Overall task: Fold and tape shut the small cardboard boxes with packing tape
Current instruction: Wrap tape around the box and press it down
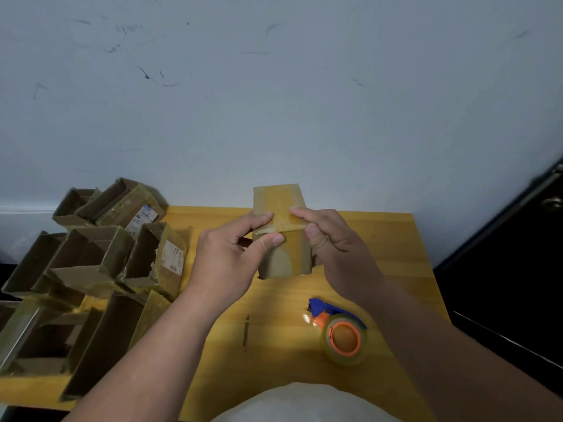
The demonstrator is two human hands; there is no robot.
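A yellow wooden table [380,239] stands against a pale wall. On its left side lies a heap of open cardboard boxes [91,263], tipped at various angles (two show white labels), some hanging past the left edge. Near the front right lies a tape dispenser [341,330], blue and orange, with a clear roll. A short dark mark [246,332] sits left of it.

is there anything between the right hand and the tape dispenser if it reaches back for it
Nothing visible. The tape dispenser lies on bare table near the right forearm, nearer the person than the right hand, which with the left hand grips the box.
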